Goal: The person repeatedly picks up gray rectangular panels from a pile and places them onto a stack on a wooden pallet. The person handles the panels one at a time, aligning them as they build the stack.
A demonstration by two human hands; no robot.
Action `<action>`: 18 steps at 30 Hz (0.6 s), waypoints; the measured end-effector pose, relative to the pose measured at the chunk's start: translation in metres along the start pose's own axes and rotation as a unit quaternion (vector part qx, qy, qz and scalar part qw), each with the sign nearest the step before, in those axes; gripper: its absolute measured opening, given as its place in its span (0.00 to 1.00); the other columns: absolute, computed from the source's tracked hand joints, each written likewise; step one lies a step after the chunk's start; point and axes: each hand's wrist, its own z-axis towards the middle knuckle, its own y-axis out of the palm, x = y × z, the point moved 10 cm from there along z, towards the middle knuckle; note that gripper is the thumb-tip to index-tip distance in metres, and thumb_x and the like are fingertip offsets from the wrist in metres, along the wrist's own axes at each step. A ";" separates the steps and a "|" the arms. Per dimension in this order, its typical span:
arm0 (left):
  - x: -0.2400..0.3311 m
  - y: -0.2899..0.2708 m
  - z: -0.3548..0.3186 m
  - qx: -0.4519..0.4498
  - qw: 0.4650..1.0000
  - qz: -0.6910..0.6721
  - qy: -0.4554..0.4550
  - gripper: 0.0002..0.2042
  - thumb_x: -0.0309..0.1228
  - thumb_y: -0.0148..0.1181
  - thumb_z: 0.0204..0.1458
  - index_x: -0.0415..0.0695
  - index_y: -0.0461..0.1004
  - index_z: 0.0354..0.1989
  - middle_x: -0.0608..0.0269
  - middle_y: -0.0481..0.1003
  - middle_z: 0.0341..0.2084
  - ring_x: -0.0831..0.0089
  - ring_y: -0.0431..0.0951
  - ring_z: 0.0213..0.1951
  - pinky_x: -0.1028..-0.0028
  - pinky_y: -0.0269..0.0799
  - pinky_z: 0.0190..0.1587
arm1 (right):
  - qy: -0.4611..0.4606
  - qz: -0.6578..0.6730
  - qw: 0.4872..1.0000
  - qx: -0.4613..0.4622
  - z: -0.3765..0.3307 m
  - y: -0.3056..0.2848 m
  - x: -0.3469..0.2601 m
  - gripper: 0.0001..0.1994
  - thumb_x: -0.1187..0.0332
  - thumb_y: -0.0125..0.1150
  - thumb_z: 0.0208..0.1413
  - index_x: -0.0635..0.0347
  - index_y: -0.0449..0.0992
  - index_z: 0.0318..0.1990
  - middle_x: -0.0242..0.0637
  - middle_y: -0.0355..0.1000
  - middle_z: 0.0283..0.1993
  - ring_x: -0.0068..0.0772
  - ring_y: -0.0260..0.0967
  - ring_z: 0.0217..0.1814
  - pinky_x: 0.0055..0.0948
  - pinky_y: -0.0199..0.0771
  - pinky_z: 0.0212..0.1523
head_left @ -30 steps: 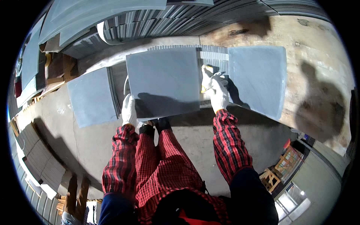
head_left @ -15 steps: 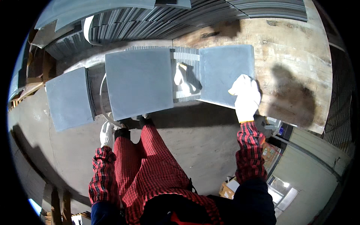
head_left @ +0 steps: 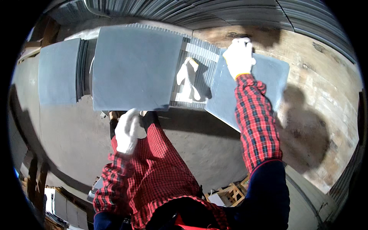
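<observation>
My right hand (head_left: 239, 57), in a white glove, lies at the far edge of the right grey slab (head_left: 264, 82), its fingers curled at that edge. My forearm covers part of this slab. The left hand (head_left: 128, 130), gloved too and slightly blurred, hovers by the near edge of a large square grey slab (head_left: 136, 69); whether its fingers hold anything is unclear. Between the two slabs a loose white glove (head_left: 187, 78) with a yellow cuff rests on a row of narrow ribbed grey edges (head_left: 203, 48).
A smaller stack of grey slabs (head_left: 57, 71) stands at the left. Long rows of upright grey sheets (head_left: 230, 13) line the far side. The wooden board (head_left: 306, 84) carries my shadow at the right. A wooden crate (head_left: 234, 193) sits low on the right.
My right hand has moved from the right slab's near right side to its far edge. My left hand has left a pale curved strip and come up toward the large slab. The view has turned.
</observation>
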 end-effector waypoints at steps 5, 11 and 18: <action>0.050 0.083 0.002 -0.098 0.993 0.037 0.052 0.13 0.30 0.57 0.62 0.36 0.75 0.50 0.52 0.79 0.43 0.62 0.80 0.45 0.69 0.74 0.50 | -0.074 0.020 0.997 -0.030 -0.026 0.039 -0.079 0.16 0.71 0.58 0.50 0.63 0.78 0.47 0.48 0.71 0.56 0.47 0.64 0.55 0.46 0.65 0.52; 0.062 0.112 -0.014 -0.179 0.978 0.039 0.103 0.12 0.29 0.57 0.60 0.40 0.76 0.50 0.53 0.79 0.40 0.57 0.80 0.43 0.65 0.74 0.48 | -0.144 0.091 0.985 0.006 -0.146 0.045 -0.137 0.24 0.72 0.55 0.50 0.69 0.70 0.57 0.44 0.67 0.54 0.42 0.64 0.53 0.43 0.60 0.56; 0.044 0.079 -0.029 -0.147 0.985 0.029 0.086 0.12 0.33 0.56 0.59 0.43 0.76 0.48 0.52 0.79 0.36 0.54 0.80 0.40 0.62 0.76 0.44 | -0.175 0.162 0.971 -0.002 -0.209 -0.046 -0.058 0.14 0.75 0.60 0.45 0.63 0.79 0.43 0.39 0.72 0.39 0.33 0.70 0.37 0.31 0.68 0.36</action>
